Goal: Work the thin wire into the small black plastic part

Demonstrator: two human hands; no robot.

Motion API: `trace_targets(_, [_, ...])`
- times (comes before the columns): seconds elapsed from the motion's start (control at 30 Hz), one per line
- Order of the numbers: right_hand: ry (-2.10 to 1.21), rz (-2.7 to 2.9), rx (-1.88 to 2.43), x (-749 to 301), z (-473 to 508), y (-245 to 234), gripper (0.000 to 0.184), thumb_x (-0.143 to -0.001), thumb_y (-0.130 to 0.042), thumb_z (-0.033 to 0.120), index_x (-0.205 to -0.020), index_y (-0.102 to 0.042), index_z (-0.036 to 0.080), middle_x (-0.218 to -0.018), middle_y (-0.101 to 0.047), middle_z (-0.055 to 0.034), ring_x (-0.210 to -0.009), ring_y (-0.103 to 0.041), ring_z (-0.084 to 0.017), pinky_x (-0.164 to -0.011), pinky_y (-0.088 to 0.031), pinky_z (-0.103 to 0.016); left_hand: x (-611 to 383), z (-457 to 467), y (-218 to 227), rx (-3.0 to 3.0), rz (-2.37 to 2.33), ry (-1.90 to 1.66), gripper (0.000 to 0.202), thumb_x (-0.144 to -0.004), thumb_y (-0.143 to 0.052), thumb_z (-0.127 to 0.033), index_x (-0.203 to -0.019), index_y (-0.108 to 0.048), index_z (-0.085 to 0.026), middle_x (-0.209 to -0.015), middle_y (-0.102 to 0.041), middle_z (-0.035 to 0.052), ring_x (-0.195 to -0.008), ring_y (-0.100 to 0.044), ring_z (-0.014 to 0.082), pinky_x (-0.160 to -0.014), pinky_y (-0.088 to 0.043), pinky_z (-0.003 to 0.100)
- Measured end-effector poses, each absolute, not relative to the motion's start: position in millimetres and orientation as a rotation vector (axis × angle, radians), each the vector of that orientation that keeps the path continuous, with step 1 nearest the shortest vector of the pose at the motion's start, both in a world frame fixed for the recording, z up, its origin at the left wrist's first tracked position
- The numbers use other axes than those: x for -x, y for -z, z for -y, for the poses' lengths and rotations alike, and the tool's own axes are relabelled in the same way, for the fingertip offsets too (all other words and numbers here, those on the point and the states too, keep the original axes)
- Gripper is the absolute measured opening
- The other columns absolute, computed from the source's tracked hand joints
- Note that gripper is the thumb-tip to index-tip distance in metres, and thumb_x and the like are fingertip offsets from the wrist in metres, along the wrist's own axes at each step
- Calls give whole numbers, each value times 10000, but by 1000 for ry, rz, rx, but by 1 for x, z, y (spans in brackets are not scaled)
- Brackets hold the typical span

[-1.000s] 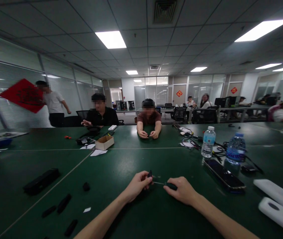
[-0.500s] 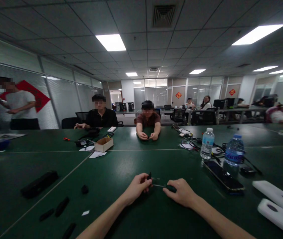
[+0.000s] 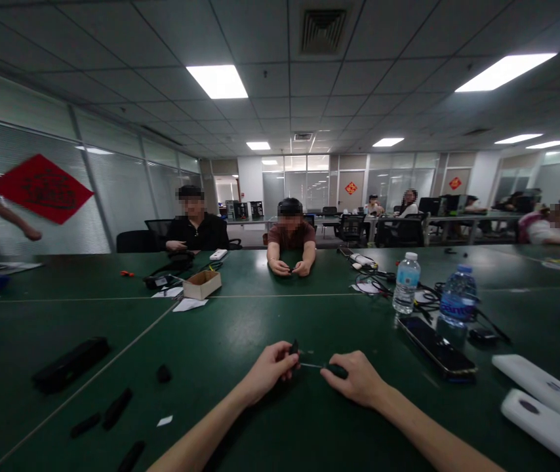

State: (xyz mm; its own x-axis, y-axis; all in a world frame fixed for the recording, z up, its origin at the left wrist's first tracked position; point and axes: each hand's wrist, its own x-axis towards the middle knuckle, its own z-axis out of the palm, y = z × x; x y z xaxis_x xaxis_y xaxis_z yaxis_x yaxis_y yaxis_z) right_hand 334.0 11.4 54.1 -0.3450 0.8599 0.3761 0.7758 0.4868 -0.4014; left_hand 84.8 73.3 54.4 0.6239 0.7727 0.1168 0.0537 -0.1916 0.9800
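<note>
My left hand [image 3: 271,370] is closed in a pinch on a small black part [image 3: 294,346] just above the green table [image 3: 240,328]. My right hand [image 3: 359,378] is closed round the dark handle of a small screwdriver [image 3: 338,370], whose thin shaft runs left to the black part. Both hands sit close together at the near middle of the table, forearms reaching in from below.
Several small black pieces [image 3: 113,410] and a long black case [image 3: 71,364] lie at left. A phone [image 3: 436,349], two water bottles [image 3: 406,282], cables and two white devices [image 3: 545,416] lie at right. People sit across the table by a cardboard box [image 3: 202,284].
My hands have stayed together on the part and screwdriver. The view has shifted slightly. The person standing at far left has walked further left, nearly out of view.
</note>
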Motion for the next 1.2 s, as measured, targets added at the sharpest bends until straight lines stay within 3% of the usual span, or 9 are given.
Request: trace_targets(1.2, [-281,2208,1402,-331,-9,-59,366,-927,-474,483,-835,-673,190,-674,-651,3,-560,-582,-123,-559,-422,-220,-85,-77,-48,-1634,-742,-761,469,-825,-594,-513,-1093,-595,-128,-891,-623,53,-685,-544,122,-603,-423,235])
